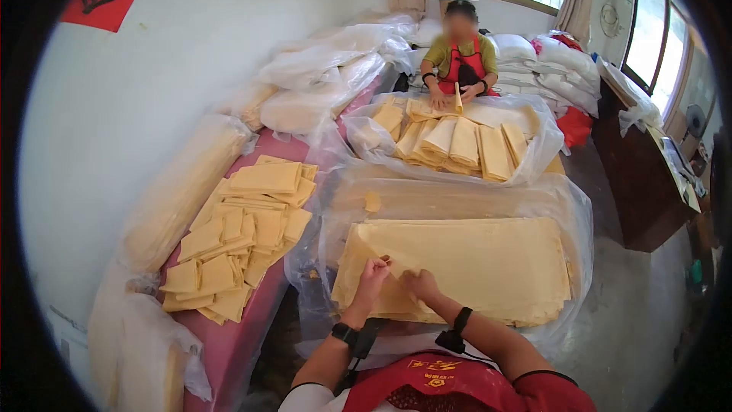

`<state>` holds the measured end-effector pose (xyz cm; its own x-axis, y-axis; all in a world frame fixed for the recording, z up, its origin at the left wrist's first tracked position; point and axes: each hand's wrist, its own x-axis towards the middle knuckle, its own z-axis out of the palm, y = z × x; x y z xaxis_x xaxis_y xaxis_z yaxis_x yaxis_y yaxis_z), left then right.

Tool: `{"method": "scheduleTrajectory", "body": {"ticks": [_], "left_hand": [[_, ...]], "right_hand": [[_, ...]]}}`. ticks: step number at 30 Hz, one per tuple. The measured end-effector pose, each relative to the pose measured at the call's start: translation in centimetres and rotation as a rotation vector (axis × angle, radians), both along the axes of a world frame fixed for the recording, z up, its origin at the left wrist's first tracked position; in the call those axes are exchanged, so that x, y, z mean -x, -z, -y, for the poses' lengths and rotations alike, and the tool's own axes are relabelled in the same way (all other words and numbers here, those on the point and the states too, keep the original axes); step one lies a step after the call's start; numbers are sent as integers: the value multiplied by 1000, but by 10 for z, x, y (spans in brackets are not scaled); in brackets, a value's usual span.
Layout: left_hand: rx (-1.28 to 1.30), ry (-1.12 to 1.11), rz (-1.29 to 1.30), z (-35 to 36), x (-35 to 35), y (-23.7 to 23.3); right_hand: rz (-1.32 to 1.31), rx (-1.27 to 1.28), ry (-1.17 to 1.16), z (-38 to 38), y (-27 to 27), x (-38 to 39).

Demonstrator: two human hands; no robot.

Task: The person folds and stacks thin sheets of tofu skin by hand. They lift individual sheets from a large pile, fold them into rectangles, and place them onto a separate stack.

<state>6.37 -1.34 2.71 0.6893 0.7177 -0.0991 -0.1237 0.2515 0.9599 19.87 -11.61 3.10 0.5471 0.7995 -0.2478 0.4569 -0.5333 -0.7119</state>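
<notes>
A stack of large, thin, pale yellow sheets [480, 259], which look like bean curd skin, lies in front of me on clear plastic. Over its left part is my left hand [371, 281], its fingers closed in a pinch with a small brown piece [386, 259] at the tips. Just right of it, my right hand [421, 287] is curled at the top sheet's surface. Whether its fingers grip anything is hidden. To the left, a heap of folded yellow sheets [255, 225] rests on a pink surface [255, 320].
Across from me a person in a red apron [471, 61] handles sheets at a second plastic-lined pile [450, 141]. Plastic-wrapped bundles [183, 183] line the left wall. White sacks [560, 65] are stacked behind the person. A dark wooden cabinet [637, 175] stands at right.
</notes>
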Motion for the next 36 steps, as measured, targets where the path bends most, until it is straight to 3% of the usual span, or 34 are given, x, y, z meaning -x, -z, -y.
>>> {"method": "scheduleTrajectory", "body": {"ticks": [1,2,4,5,6,7,8,10,13,14,17,21,24,25,26,28,29,30,32,33,34,36], "left_hand": [[-220,-43,-192,-2,1,12],[-215,-51,-191,0,4,11],[-1172,109,-773,8,10,6],[-1167,107,-774,8,11,8],[-1150,130,-787,7,11,11],[-1133,153,-797,7,9,13],[-1129,151,-789,5,7,12],[-1108,230,-896,1,3,2],[-1083,293,-957,2,-13,-26],[-1088,306,-945,6,-22,-26],[-1237,267,-694,26,-46,-24],[-1420,475,-567,68,-81,-22],[-1469,593,-624,84,-93,-29],[-1473,606,-707,85,-95,-29],[-1482,615,-701,87,-98,-30],[-1451,636,-777,88,-101,-30],[-1455,638,-771,88,-103,-28],[-1439,648,-784,88,-104,-23],[-1430,655,-786,87,-107,-21],[-1439,658,-789,87,-106,-21],[-1446,660,-793,87,-105,-21],[-1498,634,-769,87,-102,-16]], "right_hand": [[-332,-150,96,3,6,-5],[-664,-295,197,7,15,-14],[-376,-751,-9,10,118,-60],[-310,-737,-64,28,115,-100],[-240,-722,-119,38,100,-140],[-821,-803,284,64,32,-151],[-970,-853,377,87,-36,-157],[-1231,-967,518,130,-90,-180],[-1147,-1103,640,177,-54,-211],[-1114,-1068,663,178,-65,-188],[-1080,-833,691,186,-10,-160],[-836,-590,691,172,13,-124],[-699,-759,709,176,6,-173],[-716,-849,716,184,-42,-182],[-924,-1071,717,193,-71,-201],[-981,-1226,711,235,-126,-252],[-924,-1365,517,250,-188,-240],[-649,-1378,468,288,-182,-293],[-372,-1396,512,336,-217,-319],[-313,-1481,651,366,-207,-361],[-373,-1487,670,383,-224,-368],[-221,-1500,661,399,-265,-366]]}}
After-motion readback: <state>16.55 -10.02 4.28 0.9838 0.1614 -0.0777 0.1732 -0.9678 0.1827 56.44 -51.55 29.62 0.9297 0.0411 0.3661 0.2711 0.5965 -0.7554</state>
